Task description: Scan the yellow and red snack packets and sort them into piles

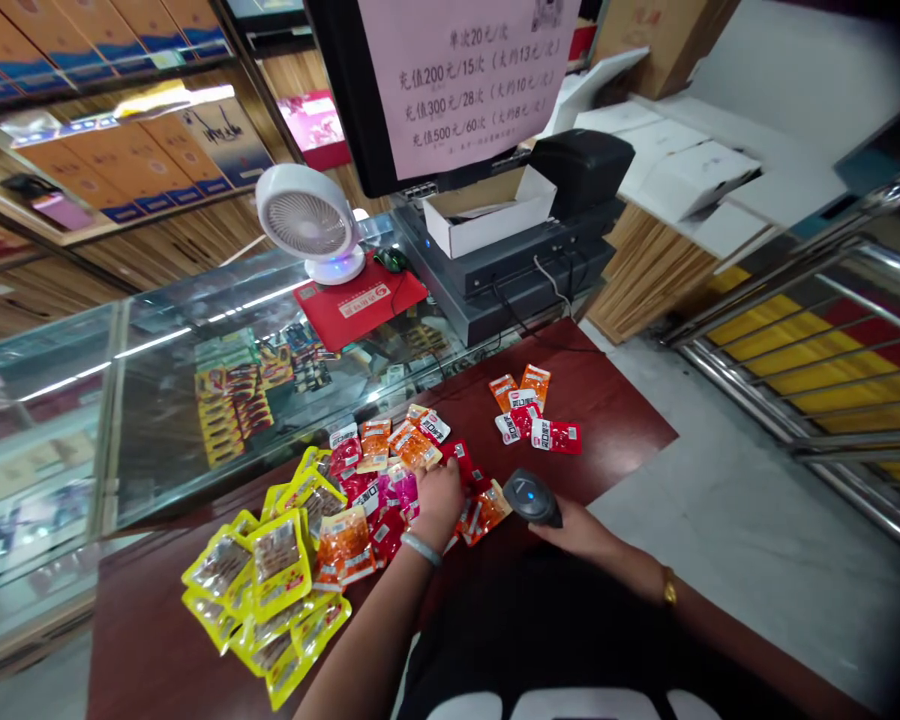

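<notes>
My right hand [581, 532] is wrapped round a black barcode scanner [531, 497], low over the table's near side. My left hand [441, 500] reaches into a heap of small snack packets, its fingers closed at the edge of a red snack packet [457, 456]. Orange packets [345, 545] and pink packets [396, 488] lie around that hand, overlapping. To its left is a pile of yellow snack packets [277, 560] with clear windows. A smaller group of orange and red packets [556, 436] lies apart, beyond the scanner.
The packets lie on a dark red-brown table [622, 420] against a glass display counter [157, 400]. On the counter stand a white fan [307, 215], a red mat [360, 305], a cash drawer [510, 270] and a monitor with a pink notice [469, 90]. Metal railings [832, 350] rise at right.
</notes>
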{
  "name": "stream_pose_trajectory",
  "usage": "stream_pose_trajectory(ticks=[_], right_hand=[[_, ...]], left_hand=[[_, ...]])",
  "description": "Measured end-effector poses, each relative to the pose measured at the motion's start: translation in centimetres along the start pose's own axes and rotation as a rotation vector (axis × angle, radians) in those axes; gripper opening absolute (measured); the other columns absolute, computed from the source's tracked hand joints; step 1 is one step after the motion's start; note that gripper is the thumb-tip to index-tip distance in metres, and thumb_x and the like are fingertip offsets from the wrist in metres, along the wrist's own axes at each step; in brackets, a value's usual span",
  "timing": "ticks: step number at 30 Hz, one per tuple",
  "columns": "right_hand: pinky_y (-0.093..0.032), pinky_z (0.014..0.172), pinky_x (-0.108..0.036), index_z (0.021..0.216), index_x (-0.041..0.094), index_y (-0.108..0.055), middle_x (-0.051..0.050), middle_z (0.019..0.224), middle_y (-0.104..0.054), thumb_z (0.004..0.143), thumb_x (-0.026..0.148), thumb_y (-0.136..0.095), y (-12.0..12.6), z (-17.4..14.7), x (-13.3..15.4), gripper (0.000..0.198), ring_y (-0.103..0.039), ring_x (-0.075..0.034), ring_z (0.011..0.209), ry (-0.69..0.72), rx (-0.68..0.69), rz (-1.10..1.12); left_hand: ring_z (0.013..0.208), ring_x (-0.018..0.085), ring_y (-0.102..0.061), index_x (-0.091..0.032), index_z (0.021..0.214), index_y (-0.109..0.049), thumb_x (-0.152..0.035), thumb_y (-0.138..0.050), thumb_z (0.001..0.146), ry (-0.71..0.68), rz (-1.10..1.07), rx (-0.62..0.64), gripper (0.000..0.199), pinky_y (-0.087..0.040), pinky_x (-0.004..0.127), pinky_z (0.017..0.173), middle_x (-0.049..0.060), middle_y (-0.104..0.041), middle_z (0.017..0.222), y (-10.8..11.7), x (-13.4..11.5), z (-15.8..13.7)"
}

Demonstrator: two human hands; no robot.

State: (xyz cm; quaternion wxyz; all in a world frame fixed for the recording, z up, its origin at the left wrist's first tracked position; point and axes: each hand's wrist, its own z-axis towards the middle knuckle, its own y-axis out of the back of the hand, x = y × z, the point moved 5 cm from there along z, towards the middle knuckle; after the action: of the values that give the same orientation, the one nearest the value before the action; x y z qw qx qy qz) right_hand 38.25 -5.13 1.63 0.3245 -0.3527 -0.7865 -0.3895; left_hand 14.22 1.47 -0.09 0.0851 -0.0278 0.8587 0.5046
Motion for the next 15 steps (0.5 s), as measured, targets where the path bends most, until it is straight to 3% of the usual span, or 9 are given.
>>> stream_pose_trajectory(ticks=[7, 11, 15], right_hand=[[-0.049, 0.101, -0.051, 0.118, 0.017, -0.067, -0.013, 0.119, -0.073, 0.076, 0.046, -0.073, 0.3, 0.5, 1.4, 0.051, -0.067, -0.035, 0.112, 0.035, -0.036, 0.036], [-0.049, 0.102, -0.048, 0.12, 0.019, -0.066, -0.011, 0.12, -0.073, 0.08, 0.044, -0.07, 0.1, 1.6, 4.1, 0.047, -0.067, -0.032, 0.113, 0.114, -0.005, 0.138], [-0.051, 0.099, -0.048, 0.116, 0.017, -0.068, -0.012, 0.115, -0.075, 0.079, 0.043, -0.071, 0.5, 2.3, 5.6, 0.045, -0.069, -0.032, 0.11, 0.118, -0.044, 0.131]], left_hand=[[0.092, 0.02, -0.066, -0.022, 0.103, -0.068, -0.033, -0.063, 0.085, 0.037, -0.329, -0.028, 0.022, -0.042, 0.029, 0.082, 0.006, -0.074, 0.097, 1.7, 2.4, 1.3], [0.072, 0.014, -0.062, -0.019, 0.089, -0.07, -0.032, -0.062, 0.085, -0.001, -0.625, -0.017, 0.016, -0.041, 0.023, 0.069, 0.001, -0.07, 0.078, 0.9, 2.1, 2.0], [0.061, 0.011, -0.055, -0.018, 0.079, -0.067, -0.034, -0.062, 0.083, 0.01, -0.747, -0.01, 0.018, -0.037, 0.021, 0.061, -0.003, -0.062, 0.066, 0.0, 1.3, 2.6]])
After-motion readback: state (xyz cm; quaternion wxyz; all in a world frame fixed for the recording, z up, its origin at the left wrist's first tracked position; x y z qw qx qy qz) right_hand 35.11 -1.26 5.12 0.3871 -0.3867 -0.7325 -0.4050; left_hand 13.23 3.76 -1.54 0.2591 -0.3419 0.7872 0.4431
